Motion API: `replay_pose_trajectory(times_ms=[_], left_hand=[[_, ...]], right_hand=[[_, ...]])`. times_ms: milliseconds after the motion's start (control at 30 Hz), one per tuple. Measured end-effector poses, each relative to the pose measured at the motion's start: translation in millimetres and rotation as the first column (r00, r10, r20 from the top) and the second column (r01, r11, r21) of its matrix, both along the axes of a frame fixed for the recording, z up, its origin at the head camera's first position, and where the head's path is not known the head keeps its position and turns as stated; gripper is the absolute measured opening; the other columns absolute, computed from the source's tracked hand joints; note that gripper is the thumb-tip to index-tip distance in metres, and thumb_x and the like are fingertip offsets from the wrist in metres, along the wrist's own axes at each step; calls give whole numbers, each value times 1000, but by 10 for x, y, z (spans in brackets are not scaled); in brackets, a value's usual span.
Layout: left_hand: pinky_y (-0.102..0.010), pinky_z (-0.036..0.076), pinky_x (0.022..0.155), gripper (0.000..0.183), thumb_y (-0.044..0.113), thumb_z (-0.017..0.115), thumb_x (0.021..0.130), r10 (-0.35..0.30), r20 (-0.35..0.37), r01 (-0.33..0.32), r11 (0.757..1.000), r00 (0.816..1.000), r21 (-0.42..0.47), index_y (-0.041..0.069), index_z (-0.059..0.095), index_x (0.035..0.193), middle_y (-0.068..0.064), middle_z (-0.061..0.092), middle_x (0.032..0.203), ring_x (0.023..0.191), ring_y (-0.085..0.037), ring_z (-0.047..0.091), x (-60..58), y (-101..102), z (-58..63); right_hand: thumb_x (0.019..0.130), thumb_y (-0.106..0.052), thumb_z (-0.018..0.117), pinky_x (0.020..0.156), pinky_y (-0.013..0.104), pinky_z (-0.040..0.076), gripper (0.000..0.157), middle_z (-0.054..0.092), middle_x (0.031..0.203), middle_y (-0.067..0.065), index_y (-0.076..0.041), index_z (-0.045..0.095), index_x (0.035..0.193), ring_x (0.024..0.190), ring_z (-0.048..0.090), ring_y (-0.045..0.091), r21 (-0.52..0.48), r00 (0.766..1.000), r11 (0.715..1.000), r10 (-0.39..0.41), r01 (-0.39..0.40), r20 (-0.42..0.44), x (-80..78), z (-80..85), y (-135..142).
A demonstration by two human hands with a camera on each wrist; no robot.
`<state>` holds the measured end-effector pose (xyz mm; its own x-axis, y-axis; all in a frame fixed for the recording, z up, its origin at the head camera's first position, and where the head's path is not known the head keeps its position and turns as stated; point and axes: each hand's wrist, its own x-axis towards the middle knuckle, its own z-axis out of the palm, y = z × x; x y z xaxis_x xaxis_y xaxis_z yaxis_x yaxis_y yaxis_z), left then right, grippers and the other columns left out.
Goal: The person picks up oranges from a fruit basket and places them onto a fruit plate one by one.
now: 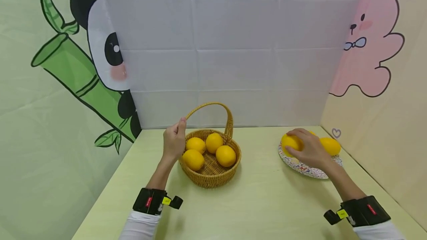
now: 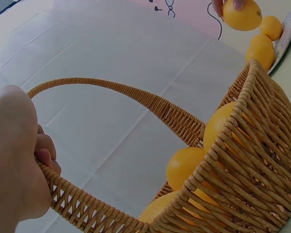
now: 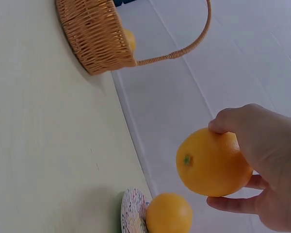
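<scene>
My left hand point(image 1: 174, 140) grips the arched handle of a wicker basket point(image 1: 210, 181), which stands upright on the table. Inside the basket lie several oranges point(image 1: 225, 156). Over on the right, my right hand point(image 1: 311, 150) holds another orange point(image 3: 211, 162) between thumb and fingers. In the right wrist view this orange hangs in the air, above the patterned plate point(image 3: 131, 213). Other oranges point(image 1: 330, 146) rest on the plate, partly hidden behind my right hand in the head view. The left wrist view shows the left fingers point(image 2: 44, 145) curled round the handle.
The pale table point(image 1: 253, 203) stretches between basket and plate. A white sheet point(image 1: 233, 66) hangs at the back. Side walls carry a panda drawing point(image 1: 105, 47) on the left and a pink animal drawing point(image 1: 370, 55) on the right, close to the plate.
</scene>
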<state>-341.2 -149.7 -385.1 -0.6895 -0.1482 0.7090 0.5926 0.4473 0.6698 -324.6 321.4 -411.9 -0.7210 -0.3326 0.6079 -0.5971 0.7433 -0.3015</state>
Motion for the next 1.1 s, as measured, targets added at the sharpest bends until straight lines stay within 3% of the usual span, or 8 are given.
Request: replay_pose_trajectory(times_ms=[467,700,1100], left_hand=[[-22,13,36,63,42,42,112,-21,2,21,1000,1000,-18,12,32,57,0,25,48,37,-6,17,3,-11,21],[-21,13,35,63,43,42,112,-20,3,20,1000,1000,-14,13,32,57,0,26,48,37,-6,17,8,-9,14],[-21,13,36,64,46,42,111,-12,12,12,1000,1000,-2,13,32,57,1,26,48,38,-5,17,20,8,18]], right_hand=[[88,-14,79,86,60,52,48,59,131,26,7,64,128,111,57,43,40,992,993,-117,115,41,-152,-135,449],[89,-15,77,86,61,51,51,55,132,31,10,61,131,110,55,47,99,973,976,-204,193,108,-255,-201,599],[92,-20,72,91,66,46,56,53,130,38,15,57,133,115,50,53,193,937,950,-284,246,202,-412,-309,701]])
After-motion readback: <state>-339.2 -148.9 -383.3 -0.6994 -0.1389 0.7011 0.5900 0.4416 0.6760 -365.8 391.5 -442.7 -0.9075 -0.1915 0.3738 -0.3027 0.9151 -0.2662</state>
